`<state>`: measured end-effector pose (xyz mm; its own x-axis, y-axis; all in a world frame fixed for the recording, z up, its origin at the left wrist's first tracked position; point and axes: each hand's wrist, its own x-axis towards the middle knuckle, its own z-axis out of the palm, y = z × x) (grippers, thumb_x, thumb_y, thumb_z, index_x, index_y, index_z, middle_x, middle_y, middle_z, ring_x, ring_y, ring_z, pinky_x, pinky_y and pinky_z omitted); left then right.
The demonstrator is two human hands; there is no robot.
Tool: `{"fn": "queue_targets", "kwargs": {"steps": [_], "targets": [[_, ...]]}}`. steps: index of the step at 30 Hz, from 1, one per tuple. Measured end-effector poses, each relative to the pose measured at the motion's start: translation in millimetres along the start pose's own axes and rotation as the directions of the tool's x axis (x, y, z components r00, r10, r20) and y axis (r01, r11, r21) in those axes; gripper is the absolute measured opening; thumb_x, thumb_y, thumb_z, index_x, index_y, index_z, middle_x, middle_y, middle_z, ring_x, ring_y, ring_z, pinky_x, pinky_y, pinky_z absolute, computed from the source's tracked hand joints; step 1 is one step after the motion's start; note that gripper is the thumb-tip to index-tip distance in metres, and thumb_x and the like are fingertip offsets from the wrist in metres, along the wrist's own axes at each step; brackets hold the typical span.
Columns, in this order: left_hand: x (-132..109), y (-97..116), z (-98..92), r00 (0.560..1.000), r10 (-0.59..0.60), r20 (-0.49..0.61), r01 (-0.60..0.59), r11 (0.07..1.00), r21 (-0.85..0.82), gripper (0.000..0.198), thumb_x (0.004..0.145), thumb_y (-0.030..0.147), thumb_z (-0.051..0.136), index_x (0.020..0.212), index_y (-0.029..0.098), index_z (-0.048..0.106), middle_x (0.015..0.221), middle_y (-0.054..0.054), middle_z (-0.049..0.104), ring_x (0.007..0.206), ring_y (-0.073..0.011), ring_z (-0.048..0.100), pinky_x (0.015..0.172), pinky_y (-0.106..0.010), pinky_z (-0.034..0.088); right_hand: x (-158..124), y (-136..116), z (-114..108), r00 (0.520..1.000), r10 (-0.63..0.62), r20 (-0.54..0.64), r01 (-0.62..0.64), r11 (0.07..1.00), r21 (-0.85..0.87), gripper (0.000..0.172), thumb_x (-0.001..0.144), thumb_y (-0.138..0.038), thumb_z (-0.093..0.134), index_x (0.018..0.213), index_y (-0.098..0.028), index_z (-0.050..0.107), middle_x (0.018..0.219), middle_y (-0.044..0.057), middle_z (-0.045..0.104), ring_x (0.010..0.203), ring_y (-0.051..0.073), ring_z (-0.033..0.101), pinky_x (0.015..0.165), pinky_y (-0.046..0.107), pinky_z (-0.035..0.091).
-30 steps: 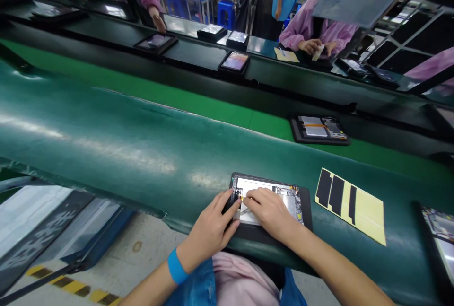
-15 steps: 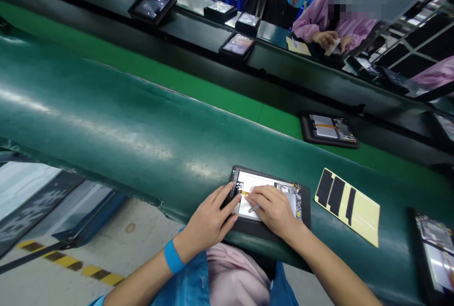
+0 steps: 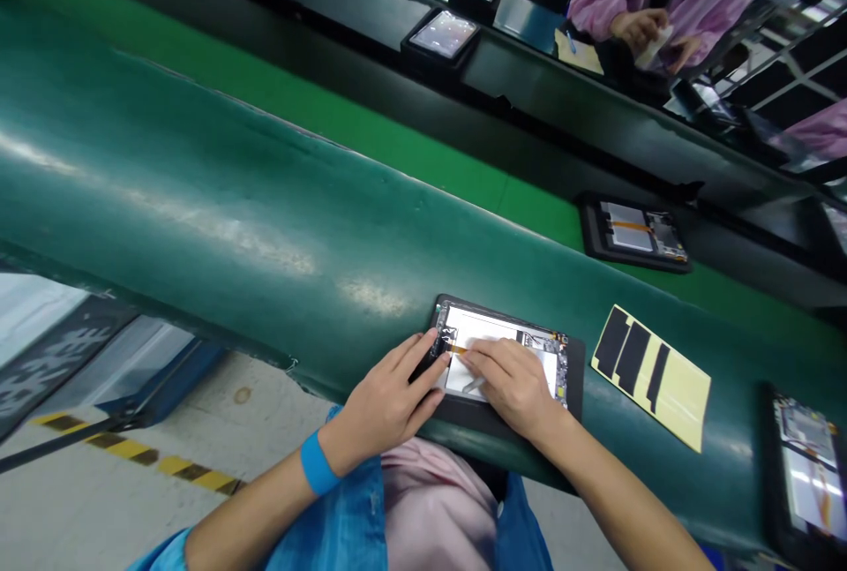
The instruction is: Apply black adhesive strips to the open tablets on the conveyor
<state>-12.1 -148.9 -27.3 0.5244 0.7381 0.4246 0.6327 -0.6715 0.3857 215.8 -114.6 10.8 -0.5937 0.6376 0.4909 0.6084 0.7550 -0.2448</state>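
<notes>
An opened tablet (image 3: 486,326) with a white panel and a circuit board along its right side lies in a black tray (image 3: 576,377) in front of me. My left hand (image 3: 390,394) rests on the tablet's left edge with its fingers apart, near an orange flex cable (image 3: 456,349). Over the panel, my right hand (image 3: 513,381) has its fingers pressed together at the cable's right end. A thin grey tool (image 3: 472,385) sticks out from under the right hand's fingers, which hold it.
A yellow sheet with black strips (image 3: 681,390) lies right of the tray. Other opened devices sit at the far right (image 3: 808,456) and on the green strip beyond (image 3: 632,231). Across the line, a person in pink sleeves (image 3: 605,6) works beside more trays.
The view has shifted, so the far line sits higher in the picture. Both hands remain at the tablet and cable, with only slight finger movement.
</notes>
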Motion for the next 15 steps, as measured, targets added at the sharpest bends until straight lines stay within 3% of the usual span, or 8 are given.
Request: {"fn": "queue_targets", "kwargs": {"steps": [8, 15], "targets": [[0.1, 0.3, -2.1, 0.999, -0.003, 0.035, 0.002, 1.000, 0.011, 0.040, 0.098, 0.022, 0.053, 0.135, 0.009, 0.060, 0.144, -0.026, 0.054, 0.131, -0.0360, 0.056, 0.105, -0.050, 0.055, -0.9, 0.3, -7.9, 0.993, -0.074, 0.094, 0.081, 0.994, -0.072, 0.024, 0.100, -0.006, 0.045, 0.107, -0.009, 0.068, 0.098, 0.013, 0.075, 0.079, 0.020, 0.066, 0.068, 0.033, 0.050], [4.8, 3.2, -4.4, 1.000, 0.018, 0.022, -0.019, 1.000, 0.022, 0.038, 0.097, 0.021, 0.054, 0.133, 0.007, 0.060, 0.142, -0.027, 0.055, 0.130, -0.0360, 0.057, 0.104, -0.049, 0.055, -1.5, 0.0, -8.0, 0.990, -0.073, 0.119, 0.083, 0.994, -0.077, 0.026, 0.100, -0.006, 0.046, 0.111, -0.012, 0.069, 0.100, 0.013, 0.074, 0.083, 0.019, 0.065, 0.073, 0.032, 0.051]]}}
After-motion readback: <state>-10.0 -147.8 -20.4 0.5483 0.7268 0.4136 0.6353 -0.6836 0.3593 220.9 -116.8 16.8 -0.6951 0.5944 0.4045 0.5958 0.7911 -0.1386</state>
